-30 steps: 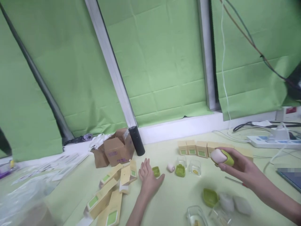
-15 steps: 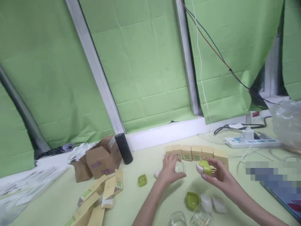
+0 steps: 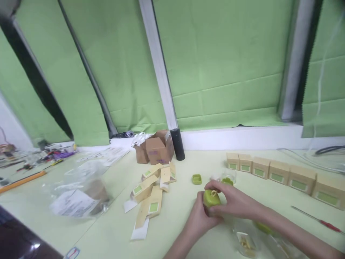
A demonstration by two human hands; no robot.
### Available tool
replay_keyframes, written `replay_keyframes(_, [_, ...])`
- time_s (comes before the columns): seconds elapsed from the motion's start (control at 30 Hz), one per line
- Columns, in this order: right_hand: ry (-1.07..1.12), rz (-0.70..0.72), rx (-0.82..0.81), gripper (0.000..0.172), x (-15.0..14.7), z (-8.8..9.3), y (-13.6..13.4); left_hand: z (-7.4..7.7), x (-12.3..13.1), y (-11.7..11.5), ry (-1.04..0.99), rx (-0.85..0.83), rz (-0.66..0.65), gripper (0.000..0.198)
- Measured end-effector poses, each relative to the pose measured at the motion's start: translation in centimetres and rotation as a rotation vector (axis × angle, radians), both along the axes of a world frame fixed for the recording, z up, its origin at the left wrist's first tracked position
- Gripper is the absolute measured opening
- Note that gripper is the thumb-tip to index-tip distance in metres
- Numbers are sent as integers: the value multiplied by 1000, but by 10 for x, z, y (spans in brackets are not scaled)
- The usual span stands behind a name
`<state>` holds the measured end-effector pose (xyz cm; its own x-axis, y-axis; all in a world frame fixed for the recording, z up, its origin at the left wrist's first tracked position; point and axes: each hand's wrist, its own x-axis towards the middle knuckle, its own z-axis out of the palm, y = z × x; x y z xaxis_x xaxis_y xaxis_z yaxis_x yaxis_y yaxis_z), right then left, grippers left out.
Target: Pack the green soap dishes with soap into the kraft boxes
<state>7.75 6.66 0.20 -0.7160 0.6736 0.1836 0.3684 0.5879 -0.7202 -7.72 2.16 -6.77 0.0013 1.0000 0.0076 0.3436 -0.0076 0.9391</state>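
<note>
Both my hands meet over the table around a green square lid [image 3: 211,198] with a pale loop on top. My left hand [image 3: 199,216] is wrapped about its lower left side, so whatever lies under the lid is hidden. From the right, the fingers and thumb of my right hand [image 3: 229,199] grip the lid by its sides. Just behind the hands are a small green square dish [image 3: 196,179] and a green piece [image 3: 228,180] by a clear container. In front, partly under my right forearm, stands a clear container [image 3: 245,244] with small yellowish bits inside.
A row of several small tan boxes [image 3: 299,180] stands at the right, with a red-handled screwdriver [image 3: 318,218] before it. Opened tan boxes [image 3: 148,187] lie to the left. Behind them are a brown carton [image 3: 159,150], a black cylinder [image 3: 178,144]; further left, a plastic bag [image 3: 78,196].
The view has swung left. My hands, apart before, have come together. My right hand brought the green lid, which showed a white rounded end, to my left hand, which was at a clear cup.
</note>
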Motion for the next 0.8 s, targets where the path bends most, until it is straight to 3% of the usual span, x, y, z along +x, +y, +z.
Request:
replay_keyframes(0.2, [-122,-7,25,36,-1,-12,0,-4,-2,2,-164,-48,-46,53])
replay_keyframes(0.5, [-330,-46,81,40,-8,-18,3,-3,-3,-4,-106,-48,-61,61])
replay_keyframes(0.63, [-336,-40,100,35,-11,-22,5,18,-20,-17,138,-11,-119,85])
replay_keyframes(0.7, [-325,-45,125,31,-10,-25,7,38,-40,-12,401,34,18,70])
replay_keyframes(0.77, [-295,-43,148,26,-10,-27,7,58,-65,5,563,66,215,36])
replay_keyframes(0.8, [-274,-39,159,23,-11,-27,5,66,-76,17,614,60,296,37])
